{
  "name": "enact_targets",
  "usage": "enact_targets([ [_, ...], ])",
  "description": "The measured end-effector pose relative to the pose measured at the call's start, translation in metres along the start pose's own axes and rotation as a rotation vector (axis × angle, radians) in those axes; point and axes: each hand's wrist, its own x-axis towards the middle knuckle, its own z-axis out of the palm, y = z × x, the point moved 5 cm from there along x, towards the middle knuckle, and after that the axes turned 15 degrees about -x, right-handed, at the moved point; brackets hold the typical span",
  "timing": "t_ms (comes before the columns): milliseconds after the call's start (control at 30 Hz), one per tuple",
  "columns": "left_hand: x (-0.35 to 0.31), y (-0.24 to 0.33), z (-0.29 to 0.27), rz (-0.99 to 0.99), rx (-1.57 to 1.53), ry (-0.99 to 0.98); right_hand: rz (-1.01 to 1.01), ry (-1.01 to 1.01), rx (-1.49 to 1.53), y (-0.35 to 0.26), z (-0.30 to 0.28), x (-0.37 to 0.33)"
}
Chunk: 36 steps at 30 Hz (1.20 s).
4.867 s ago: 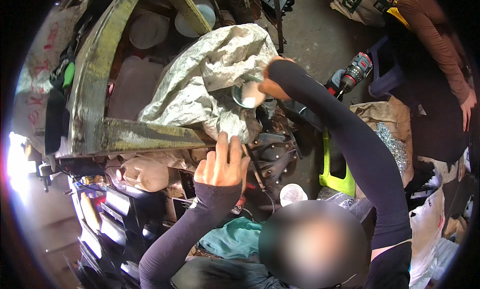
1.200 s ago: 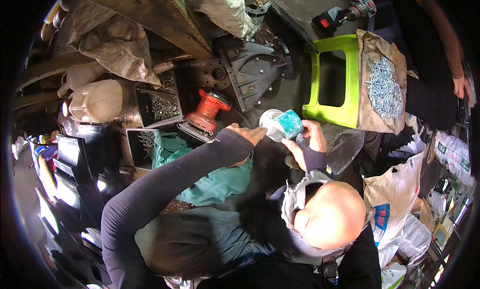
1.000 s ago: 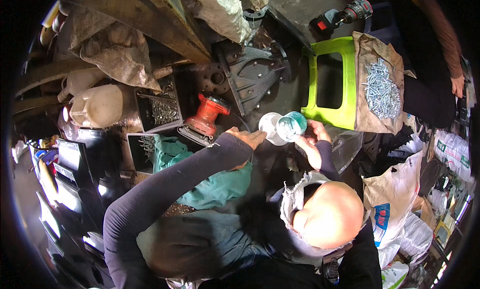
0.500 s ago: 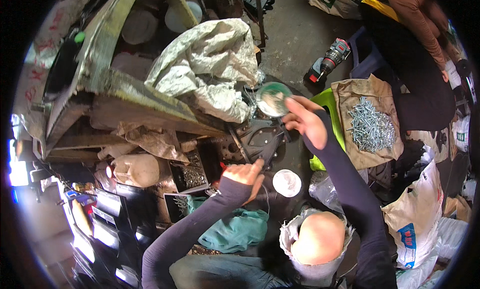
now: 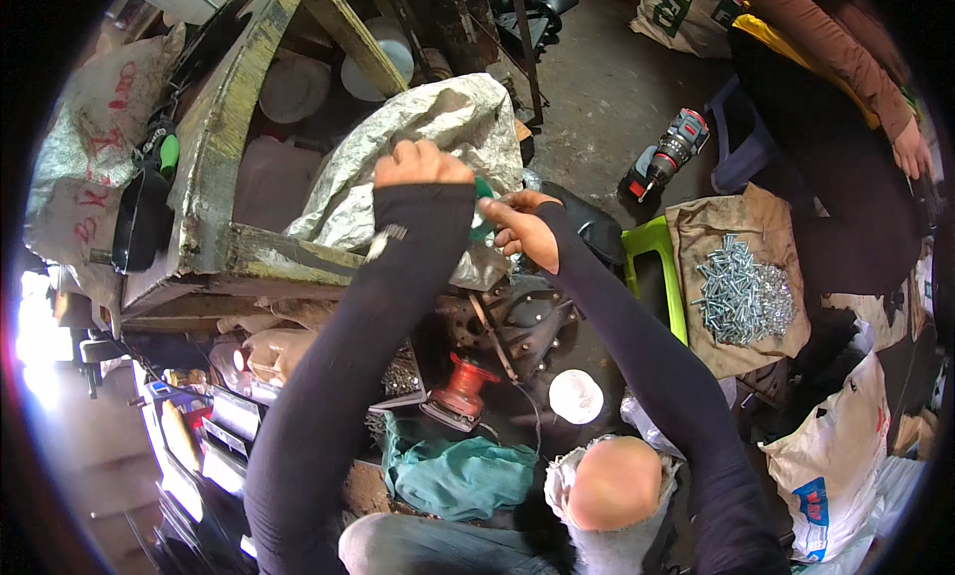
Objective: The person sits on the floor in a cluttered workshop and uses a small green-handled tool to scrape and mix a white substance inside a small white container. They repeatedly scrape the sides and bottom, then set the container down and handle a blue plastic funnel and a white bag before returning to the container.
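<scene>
My right hand (image 5: pixel 522 229) has its fingers bent, with the thumb against a green-rimmed round object (image 5: pixel 483 209) that is mostly covered by my left forearm. My left hand (image 5: pixel 423 165) is closed, knuckles up, above a white woven sack (image 5: pixel 448 107); what its fingers grip is hidden. Below my hands lie dark metal parts (image 5: pixel 517 321) with bolts in them. A red power tool (image 5: pixel 462 388) and a white round tub (image 5: pixel 576 396) stand nearer to me.
A worn wooden frame (image 5: pixel 298 252) is at the left. Loose bolts (image 5: pixel 736 287) lie on brown cloth over a lime-green stool (image 5: pixel 652 267). A cordless drill (image 5: pixel 671 152) rests on the floor. A co-worker's hand (image 5: pixel 910 147) is at the far right. Green cloth (image 5: pixel 458 471) lies near my knee.
My left hand has moved up and left from the metal parts to above the sack, uncovering the red tool. My right hand has moved left with the green-rimmed object, close to my left wrist.
</scene>
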Motion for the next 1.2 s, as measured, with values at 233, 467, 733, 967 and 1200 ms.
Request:
enact_targets([
  [233, 0.024, -0.020, 0.033, -0.126, 0.193, -0.066, -0.001, 0.196, -0.029, 0.010, -0.032, -0.018],
  [467, 0.049, -0.049, -0.040, -0.459, 0.013, 0.063, -0.125, 0.214, 0.009, -0.013, -0.034, -0.018],
  [733, 0.045, -0.041, -0.051, -0.546, -0.024, 0.127, -0.159, 0.492, -0.346, -0.047, -0.016, -0.017],
  [967, 0.025, -0.048, -0.042, -0.483, -0.030, 0.126, -0.243, 0.694, -0.292, -0.079, 0.028, 0.022],
  [1200, 0.028, -0.059, -0.038, -0.555, 0.023, 0.097, -0.076, 0.531, -0.068, -0.087, 0.085, 0.041],
])
